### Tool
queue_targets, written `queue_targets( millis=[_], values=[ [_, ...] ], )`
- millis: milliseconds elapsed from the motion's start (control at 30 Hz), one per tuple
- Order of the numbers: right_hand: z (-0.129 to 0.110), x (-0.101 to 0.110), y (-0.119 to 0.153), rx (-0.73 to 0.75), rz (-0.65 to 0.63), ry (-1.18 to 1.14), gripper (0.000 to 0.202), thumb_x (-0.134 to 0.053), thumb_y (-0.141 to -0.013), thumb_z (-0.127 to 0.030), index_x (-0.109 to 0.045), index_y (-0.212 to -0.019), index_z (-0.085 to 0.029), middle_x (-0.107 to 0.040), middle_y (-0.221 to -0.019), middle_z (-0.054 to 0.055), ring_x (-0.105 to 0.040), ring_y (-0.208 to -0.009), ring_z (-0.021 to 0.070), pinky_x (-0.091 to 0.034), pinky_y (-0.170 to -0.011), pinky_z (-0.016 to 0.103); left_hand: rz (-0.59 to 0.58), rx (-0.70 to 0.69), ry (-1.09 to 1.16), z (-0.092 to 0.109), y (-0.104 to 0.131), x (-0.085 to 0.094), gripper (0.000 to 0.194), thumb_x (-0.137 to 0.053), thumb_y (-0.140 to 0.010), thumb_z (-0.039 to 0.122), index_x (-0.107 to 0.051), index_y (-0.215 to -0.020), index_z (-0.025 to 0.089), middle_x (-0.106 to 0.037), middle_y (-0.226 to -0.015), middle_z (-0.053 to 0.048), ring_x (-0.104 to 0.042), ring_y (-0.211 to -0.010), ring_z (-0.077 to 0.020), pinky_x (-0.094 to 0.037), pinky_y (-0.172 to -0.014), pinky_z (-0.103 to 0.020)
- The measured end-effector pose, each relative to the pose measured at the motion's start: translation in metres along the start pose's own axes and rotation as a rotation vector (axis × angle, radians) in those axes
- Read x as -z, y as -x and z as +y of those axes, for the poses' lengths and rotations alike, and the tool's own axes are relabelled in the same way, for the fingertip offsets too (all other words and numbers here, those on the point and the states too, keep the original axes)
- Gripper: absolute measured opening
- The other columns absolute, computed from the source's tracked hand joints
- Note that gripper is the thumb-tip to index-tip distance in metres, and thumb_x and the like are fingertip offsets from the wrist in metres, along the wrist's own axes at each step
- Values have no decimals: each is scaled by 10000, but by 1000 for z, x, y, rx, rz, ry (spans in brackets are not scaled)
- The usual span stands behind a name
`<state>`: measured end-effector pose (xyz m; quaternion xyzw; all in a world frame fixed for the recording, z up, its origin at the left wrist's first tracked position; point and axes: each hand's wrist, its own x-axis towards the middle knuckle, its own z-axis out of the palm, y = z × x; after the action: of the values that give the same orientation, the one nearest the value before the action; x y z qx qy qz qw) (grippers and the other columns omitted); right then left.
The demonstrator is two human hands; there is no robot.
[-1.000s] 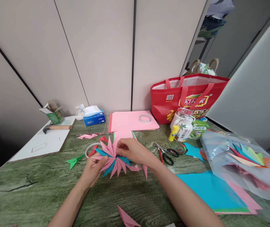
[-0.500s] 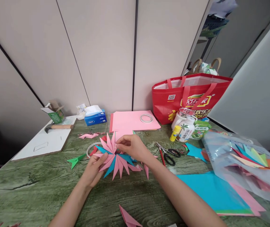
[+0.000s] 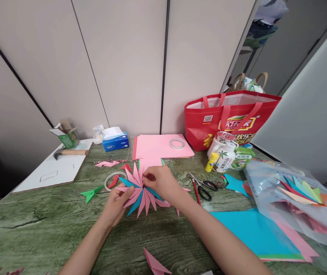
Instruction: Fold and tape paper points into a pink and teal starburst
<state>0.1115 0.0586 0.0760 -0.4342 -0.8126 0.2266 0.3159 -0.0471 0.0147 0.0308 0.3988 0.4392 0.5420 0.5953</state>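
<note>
A folded paper flower [image 3: 145,199] with pink and blue pointed petals is held above the green wood-patterned table. My left hand [image 3: 117,203] pinches its left side, thumb on top of the petals. At the flower's upper right, my right hand [image 3: 160,182] has its fingertips pressed together on a petal near the centre; the hand covers part of that side. Behind the flower lies a white tape roll [image 3: 112,181] with red folded paper by it. A green folded paper piece [image 3: 90,194] is to the left, and a pink folded piece [image 3: 155,262] near the front edge.
Black-handled scissors [image 3: 202,187], a red pen [image 3: 196,191] and a yellow glue stick [image 3: 211,162] lie or stand to the right. Blue paper sheets [image 3: 255,233] and a plastic bag [image 3: 266,187] are farther right. A hammer [image 3: 71,152] rests on a white board [image 3: 49,176] at left.
The flower and both hands have shifted very slightly to the right. My right hand's fingers have curled in closer to the flower's centre, while the left keeps its hold.
</note>
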Motion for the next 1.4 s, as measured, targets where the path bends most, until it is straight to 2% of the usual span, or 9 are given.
queue_targets(
  millis=[200, 300, 500, 667, 800, 1000, 1167, 1400],
  values=[
    [2, -8, 0, 65, -42, 338, 184, -458, -806, -167, -607, -701, -145, -620, -709, 59, -537, -638, 134, -309, -570, 226, 33, -6, -27, -2, -1, 2, 255, -688, -620, 303, -523, -541, 125, -473, -499, 50, -388, -454, -56, -309, -453, -171],
    [7, -15, -1, 96, -65, 411, 231, -405, -853, -207, -600, -740, -155, -612, -742, 67, -538, -650, 144, -285, -556, 236, 33, -1, -14, -1, -2, 3, 251, -690, -621, 294, -521, -544, 124, -472, -496, 51, -387, -450, -54, -301, -447, -169],
    [6, -10, -2, 52, -36, 307, 222, -422, -855, -202, -606, -743, -152, -617, -714, 50, -545, -666, 139, -306, -600, 231, 9, 47, 20, -1, -3, 4, 236, -689, -627, 281, -532, -555, 120, -490, -482, 43, -403, -444, -56, -310, -452, -170],
    [-2, 5, 0, 106, -94, 167, 209, -482, -814, -149, -598, -640, -144, -613, -650, 21, -519, -606, 102, -305, -581, 196, 17, 60, 51, 1, -3, 4, 244, -695, -622, 275, -528, -536, 121, -492, -482, 43, -395, -439, -51, -305, -445, -165],
    [-1, 6, 0, 145, -126, 259, 260, -464, -826, -161, -585, -598, -136, -585, -625, 31, -491, -589, 105, -288, -573, 208, 4, 75, 35, 3, -3, 4, 262, -702, -610, 290, -525, -515, 121, -482, -462, 42, -369, -413, -49, -279, -416, -168],
    [2, 1, 0, 177, -139, 372, 211, -436, -833, -144, -616, -723, -146, -570, -675, 38, -484, -601, 118, -275, -562, 229, 3, 98, 60, 4, -3, 4, 249, -705, -607, 279, -529, -523, 125, -492, -453, 45, -374, -399, -47, -288, -416, -164],
    [1, 3, 0, 137, -149, 338, 232, -411, -851, -152, -625, -764, -146, -589, -687, 45, -515, -643, 126, -306, -599, 222, -1, 108, 65, 4, -3, 4, 253, -701, -612, 282, -530, -514, 123, -500, -449, 41, -379, -395, -47, -290, -416, -165],
    [4, 3, -1, 157, -113, 305, 231, -418, -859, -176, -621, -753, -151, -615, -716, 50, -542, -678, 126, -326, -633, 214, -11, 117, 71, 3, -4, 6, 222, -696, -621, 269, -553, -540, 120, -524, -469, 30, -395, -413, -52, -306, -431, -170]
  ],
)
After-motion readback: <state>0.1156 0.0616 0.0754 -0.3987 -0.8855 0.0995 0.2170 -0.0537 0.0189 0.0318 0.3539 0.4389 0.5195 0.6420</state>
